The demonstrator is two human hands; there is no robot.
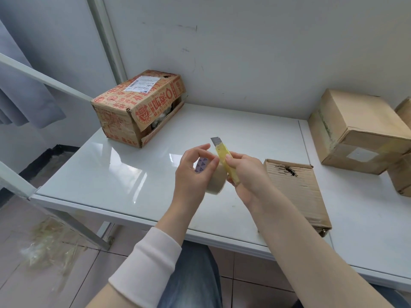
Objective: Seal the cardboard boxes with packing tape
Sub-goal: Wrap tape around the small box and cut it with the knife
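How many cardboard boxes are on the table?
4 at least: printed box back left, flat box beside the right hand, plain box far right, cut-off box below it. A sliver at the edge may be a fifth.

tape (pixel 216 181): beige roll, on edge, held up at centre. knife (pixel 222 153), yellow, blade out, crosses it. printed box (pixel 138 107) at 10 o'clock, side flaps ajar. torn box (pixel 298 192) lies flat at 3 o'clock. plain box (pixel 360 132) at 2 o'clock, closed.
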